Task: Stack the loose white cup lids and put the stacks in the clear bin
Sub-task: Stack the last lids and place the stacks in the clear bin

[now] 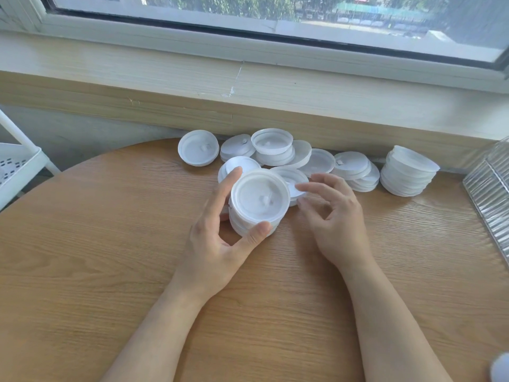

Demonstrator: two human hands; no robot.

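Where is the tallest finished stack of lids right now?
In the head view, the tallest stack stands on the table at far right of the lid row, below the window sill, beside the clear bin.

Left hand [220, 244] curled, right hand [334, 216] loose.

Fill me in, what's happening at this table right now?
A person is stacking white cup lids on a round wooden table. The left hand grips a short stack of lids between thumb and fingers. The right hand hovers beside it, fingers loosely curled, holding nothing. More loose lids lie along the far edge, with a taller finished stack at right. The clear bin sits at the right edge; its inside is not visible.
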